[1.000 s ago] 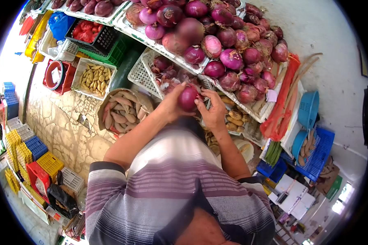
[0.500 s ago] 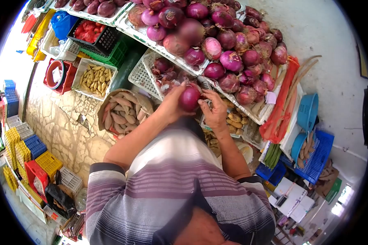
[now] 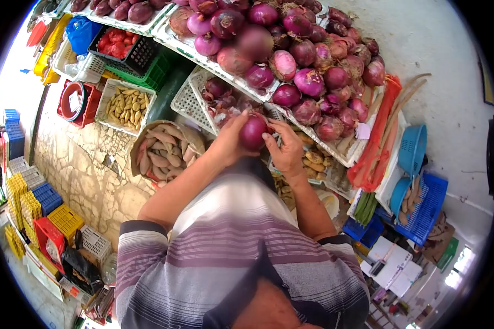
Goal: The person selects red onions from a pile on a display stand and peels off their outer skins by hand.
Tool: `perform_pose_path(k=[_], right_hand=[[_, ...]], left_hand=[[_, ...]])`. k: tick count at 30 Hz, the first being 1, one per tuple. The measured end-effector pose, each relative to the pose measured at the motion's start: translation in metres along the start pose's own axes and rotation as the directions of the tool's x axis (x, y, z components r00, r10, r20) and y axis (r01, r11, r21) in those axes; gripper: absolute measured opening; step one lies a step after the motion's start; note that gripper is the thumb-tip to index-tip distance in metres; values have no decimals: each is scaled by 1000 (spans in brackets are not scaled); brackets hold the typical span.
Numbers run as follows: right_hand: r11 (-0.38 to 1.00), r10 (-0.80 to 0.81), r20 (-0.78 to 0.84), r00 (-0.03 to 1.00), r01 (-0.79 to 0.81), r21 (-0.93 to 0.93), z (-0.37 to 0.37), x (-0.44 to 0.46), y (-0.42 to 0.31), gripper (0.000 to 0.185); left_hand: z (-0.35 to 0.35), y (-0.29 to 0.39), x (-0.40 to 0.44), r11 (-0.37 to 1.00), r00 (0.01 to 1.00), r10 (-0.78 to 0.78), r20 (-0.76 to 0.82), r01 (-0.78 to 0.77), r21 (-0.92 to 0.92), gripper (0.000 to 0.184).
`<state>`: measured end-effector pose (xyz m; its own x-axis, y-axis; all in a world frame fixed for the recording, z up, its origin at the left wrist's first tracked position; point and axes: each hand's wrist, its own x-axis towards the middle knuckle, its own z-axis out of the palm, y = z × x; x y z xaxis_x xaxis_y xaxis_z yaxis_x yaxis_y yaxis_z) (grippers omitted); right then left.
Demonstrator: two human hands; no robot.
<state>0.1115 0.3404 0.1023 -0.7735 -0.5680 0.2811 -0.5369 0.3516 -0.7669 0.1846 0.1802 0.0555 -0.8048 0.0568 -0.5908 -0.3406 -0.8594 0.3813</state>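
Note:
A smooth, shiny red onion sits between my hands in front of my waist. My left hand is wrapped around its left side, with the thumb along the top. On the right side, the thumb and fingers of my right hand pinch at the onion's edge; whether a bit of skin is between them I cannot make out. Just beyond my hands lies a white plastic basket with loose onion skins and an onion in it. Behind that, a large heap of red onions rests on white crates.
A brown sack of sweet potatoes stands left of my forearm. Farther left are a white crate of small yellowish tubers and a black crate with red bags. On the right hang red netting and blue baskets.
The onion has turned slightly in my left hand. My right fingers have shifted a little along its right edge. The surroundings stay the same.

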Motion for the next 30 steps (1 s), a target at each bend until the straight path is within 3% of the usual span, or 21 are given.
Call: perform_pose_path(k=[6, 21, 30], right_hand=[[993, -110, 3, 994, 110, -50, 7, 3, 17, 14], [996, -87, 114, 990, 84, 32, 3, 12, 16, 12], [980, -191, 8, 982, 191, -59, 17, 7, 24, 10]], left_hand=[[-1, 1, 2, 1000, 998, -14, -57, 14, 8, 57], [2, 9, -4, 998, 996, 15, -85, -10, 57, 57], [-5, 3, 0, 998, 995, -30, -92, 35, 51, 56]])
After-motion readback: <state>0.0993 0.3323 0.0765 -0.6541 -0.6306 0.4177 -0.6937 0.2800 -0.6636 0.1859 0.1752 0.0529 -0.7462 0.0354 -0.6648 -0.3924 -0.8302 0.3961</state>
